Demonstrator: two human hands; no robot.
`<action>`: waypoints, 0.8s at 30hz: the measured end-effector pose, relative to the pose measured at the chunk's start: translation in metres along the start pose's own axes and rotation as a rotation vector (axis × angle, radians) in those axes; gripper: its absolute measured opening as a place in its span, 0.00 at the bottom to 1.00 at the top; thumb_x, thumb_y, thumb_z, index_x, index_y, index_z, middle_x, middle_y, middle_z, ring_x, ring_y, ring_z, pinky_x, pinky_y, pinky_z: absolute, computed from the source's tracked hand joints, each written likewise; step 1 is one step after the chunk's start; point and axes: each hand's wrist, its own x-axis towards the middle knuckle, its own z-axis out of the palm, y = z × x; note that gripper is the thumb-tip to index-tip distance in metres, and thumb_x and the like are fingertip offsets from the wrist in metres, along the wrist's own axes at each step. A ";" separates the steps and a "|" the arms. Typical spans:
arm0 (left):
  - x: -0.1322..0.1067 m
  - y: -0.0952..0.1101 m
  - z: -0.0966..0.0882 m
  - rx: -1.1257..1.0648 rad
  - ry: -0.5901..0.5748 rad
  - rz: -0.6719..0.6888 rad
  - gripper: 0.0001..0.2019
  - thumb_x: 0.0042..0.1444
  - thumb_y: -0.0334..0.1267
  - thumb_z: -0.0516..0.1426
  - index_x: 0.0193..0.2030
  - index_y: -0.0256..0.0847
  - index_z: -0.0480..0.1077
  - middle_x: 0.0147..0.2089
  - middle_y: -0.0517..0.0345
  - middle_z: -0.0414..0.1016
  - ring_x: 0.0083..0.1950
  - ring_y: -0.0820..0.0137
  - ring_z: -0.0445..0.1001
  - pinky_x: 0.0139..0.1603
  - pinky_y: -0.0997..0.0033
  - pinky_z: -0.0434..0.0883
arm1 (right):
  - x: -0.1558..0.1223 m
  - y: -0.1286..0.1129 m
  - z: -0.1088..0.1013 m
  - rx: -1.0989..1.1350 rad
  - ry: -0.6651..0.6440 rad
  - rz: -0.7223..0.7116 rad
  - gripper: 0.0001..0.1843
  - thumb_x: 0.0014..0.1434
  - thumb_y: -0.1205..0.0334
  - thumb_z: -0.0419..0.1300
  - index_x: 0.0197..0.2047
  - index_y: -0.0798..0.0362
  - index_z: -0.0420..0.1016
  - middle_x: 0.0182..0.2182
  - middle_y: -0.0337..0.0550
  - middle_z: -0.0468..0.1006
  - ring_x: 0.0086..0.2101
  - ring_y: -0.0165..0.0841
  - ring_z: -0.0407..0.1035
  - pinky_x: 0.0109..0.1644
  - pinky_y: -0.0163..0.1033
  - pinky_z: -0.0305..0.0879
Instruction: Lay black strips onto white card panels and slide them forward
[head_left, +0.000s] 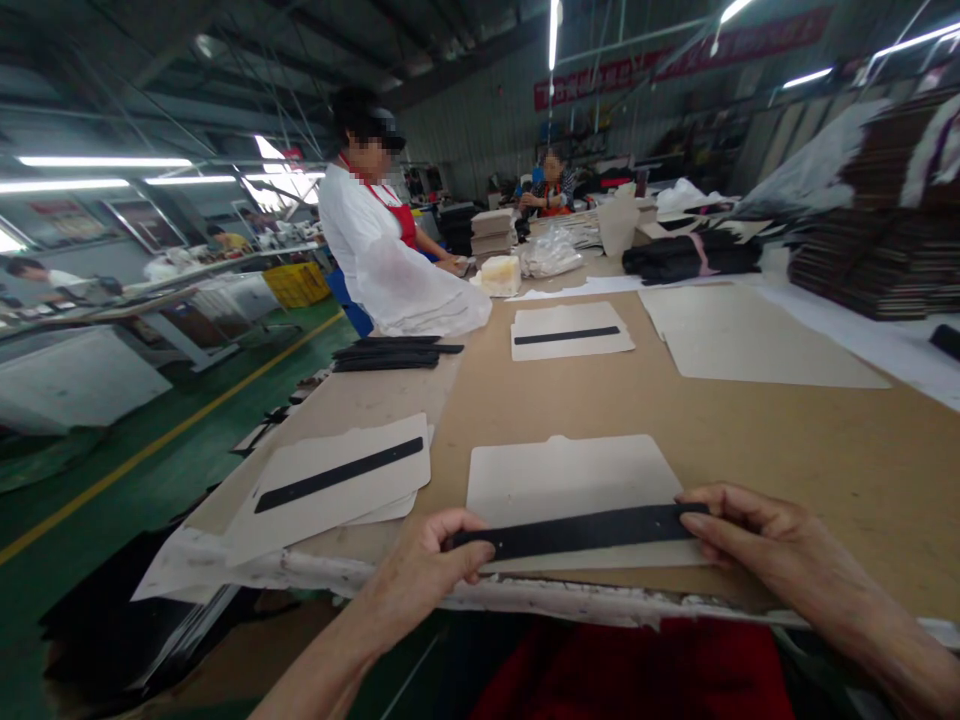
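A long black strip is stretched between my two hands, above a pale board near the table's front edge. My left hand pinches the strip's left end between thumb and fingers. At the other end, my right hand grips it the same way. Whether the strip touches the board I cannot tell. To the left, another pale board carries a black strip across it and overlaps a sheet below. Farther back, a board also has a black strip on it.
Black strips are piled at the table's left edge. Large pale sheets lie at right, below a tall stack of dark brown pieces. A co-worker in white sleeves works at the far left side. Black sheets are stacked low at left.
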 end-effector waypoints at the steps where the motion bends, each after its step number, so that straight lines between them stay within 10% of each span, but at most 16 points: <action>1: 0.005 -0.001 0.001 -0.004 0.062 0.000 0.14 0.52 0.47 0.59 0.40 0.41 0.76 0.24 0.64 0.71 0.26 0.73 0.65 0.28 0.75 0.58 | 0.007 0.000 0.001 -0.045 0.043 -0.017 0.28 0.45 0.38 0.64 0.40 0.51 0.82 0.18 0.34 0.68 0.22 0.31 0.64 0.27 0.36 0.59; 7: 0.031 -0.020 0.011 0.082 0.288 0.097 0.18 0.54 0.54 0.58 0.40 0.42 0.76 0.23 0.67 0.64 0.25 0.71 0.63 0.26 0.74 0.56 | 0.047 0.010 0.012 -0.140 0.130 -0.102 0.28 0.49 0.42 0.61 0.46 0.52 0.80 0.24 0.34 0.69 0.25 0.32 0.66 0.30 0.37 0.62; 24: 0.044 -0.031 0.013 0.109 0.302 0.062 0.21 0.55 0.56 0.57 0.46 0.43 0.75 0.30 0.62 0.71 0.33 0.66 0.70 0.33 0.70 0.63 | 0.051 0.005 0.022 -0.308 0.190 -0.101 0.22 0.51 0.46 0.56 0.43 0.51 0.79 0.24 0.35 0.72 0.26 0.34 0.69 0.33 0.39 0.62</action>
